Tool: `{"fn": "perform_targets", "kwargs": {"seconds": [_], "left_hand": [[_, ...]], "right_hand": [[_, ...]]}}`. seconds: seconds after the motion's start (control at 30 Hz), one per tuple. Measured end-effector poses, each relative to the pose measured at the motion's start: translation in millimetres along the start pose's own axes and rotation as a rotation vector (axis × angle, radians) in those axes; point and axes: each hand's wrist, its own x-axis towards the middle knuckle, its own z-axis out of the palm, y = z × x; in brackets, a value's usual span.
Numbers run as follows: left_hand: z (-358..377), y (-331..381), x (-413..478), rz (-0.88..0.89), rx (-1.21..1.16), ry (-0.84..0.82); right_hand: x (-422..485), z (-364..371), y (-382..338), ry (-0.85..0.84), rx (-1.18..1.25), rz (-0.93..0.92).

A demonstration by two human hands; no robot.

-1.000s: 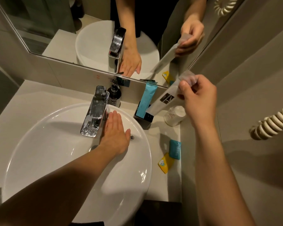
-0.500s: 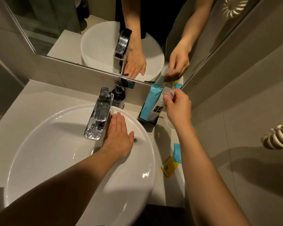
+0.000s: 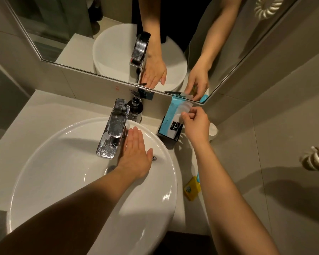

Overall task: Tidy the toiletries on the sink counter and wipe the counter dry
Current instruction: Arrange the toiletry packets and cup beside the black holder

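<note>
My right hand pinches the top of a white sachet with a dark logo. The sachet stands in a black holder at the back right of the counter, next to a tall blue sachet. My left hand lies flat with fingers together on the white basin, just right of the chrome tap; it holds nothing. A yellow packet and a small blue packet lie on the counter right of the basin, partly hidden by my right forearm.
A dark pump bottle stands behind the tap against the mirror. A white cup sits in the back right corner beside the wall. A coiled cord hangs on the right wall. Beige counter extends left of the basin.
My right hand has moved down and left, lowering the white sachet from a tilted hold in the air into the black holder. My left hand stays on the basin.
</note>
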Motion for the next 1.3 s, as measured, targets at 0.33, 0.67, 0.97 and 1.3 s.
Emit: {"fn": "perform_targets", "kwargs": {"seconds": [0.33, 0.67, 0.97, 1.3], "left_hand": [[0.7, 0.0, -0.1, -0.006, -0.004, -0.004], [-2.6, 1.2, 0.5, -0.012, 0.034, 0.001], [-3.6, 1.0, -1.7, -0.005, 0.011, -0.001], [-1.7, 0.0, -1.1, -0.005, 0.0, -0.005]], "right_hand": [[-50.7, -51.7, 93.2, 0.034, -0.309, 0.249], [-89.1, -33.7, 137.7, -0.107, -0.601, 0.436], [-85.4, -36.4, 131.7, -0.048, -0.675, 0.328], [-64.4, -41.5, 73.3, 0.114, 0.144, 0.206]]}}
